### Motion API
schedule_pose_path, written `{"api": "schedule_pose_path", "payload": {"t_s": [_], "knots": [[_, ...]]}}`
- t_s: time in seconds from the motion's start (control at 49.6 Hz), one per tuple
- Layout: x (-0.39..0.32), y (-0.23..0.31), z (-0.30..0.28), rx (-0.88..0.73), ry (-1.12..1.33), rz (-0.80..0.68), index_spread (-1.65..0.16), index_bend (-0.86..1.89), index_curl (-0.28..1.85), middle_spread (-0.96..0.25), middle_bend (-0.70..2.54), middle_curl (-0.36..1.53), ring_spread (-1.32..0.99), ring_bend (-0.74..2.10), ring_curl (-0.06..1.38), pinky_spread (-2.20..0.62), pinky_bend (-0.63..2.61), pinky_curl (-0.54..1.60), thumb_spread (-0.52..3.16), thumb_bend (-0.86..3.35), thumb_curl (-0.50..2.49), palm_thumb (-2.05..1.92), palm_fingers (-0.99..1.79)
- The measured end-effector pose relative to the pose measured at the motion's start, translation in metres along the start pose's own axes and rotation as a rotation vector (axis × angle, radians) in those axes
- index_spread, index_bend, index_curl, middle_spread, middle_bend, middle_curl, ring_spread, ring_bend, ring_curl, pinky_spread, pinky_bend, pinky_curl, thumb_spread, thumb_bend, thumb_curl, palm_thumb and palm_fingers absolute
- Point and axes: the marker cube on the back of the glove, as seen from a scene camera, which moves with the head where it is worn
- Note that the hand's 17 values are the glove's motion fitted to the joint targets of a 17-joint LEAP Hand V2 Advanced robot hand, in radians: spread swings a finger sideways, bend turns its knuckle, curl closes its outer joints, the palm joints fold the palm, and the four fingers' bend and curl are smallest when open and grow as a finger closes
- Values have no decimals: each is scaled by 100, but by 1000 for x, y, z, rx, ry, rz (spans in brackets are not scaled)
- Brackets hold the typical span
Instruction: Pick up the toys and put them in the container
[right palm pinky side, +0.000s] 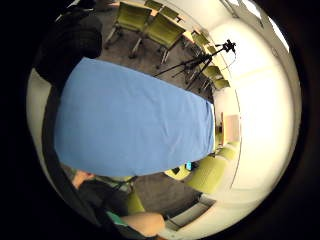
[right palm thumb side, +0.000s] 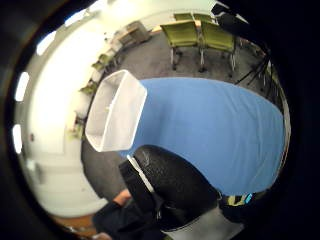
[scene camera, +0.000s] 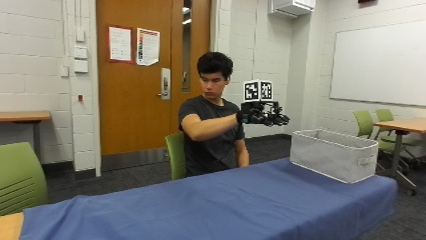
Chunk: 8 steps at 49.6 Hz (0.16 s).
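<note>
**Above the blue table, a gloved hand held high**

Below and off to the thumb side of the raised right hand (scene camera: 265, 116) sits the container (scene camera: 335, 159), a pale grey fabric bin with straight walls, an open top and a small side handle, near one end of the blue-covered table (scene camera: 219, 205). Whether the gloved fingers are curled or straight cannot be told. No toys show on the cloth. The person sits behind the table on a green chair (scene camera: 176, 156).

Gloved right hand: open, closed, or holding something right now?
Gloved right hand: raised in the air above the blue-covered table, apart from the container; no toy seen in it; whether its fingers are open or curled cannot be told.
</note>
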Motion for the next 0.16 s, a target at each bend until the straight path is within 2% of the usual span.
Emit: {"api": "schedule_pose_path", "payload": {"t_s": [0.161], "knots": [[14, 6, 17, -20, -6, 22, -29, 17, 45, -7, 34, 46, -20, 57, 29, -10, 97, 29, 101, -10, 17, -14, 0]]}}
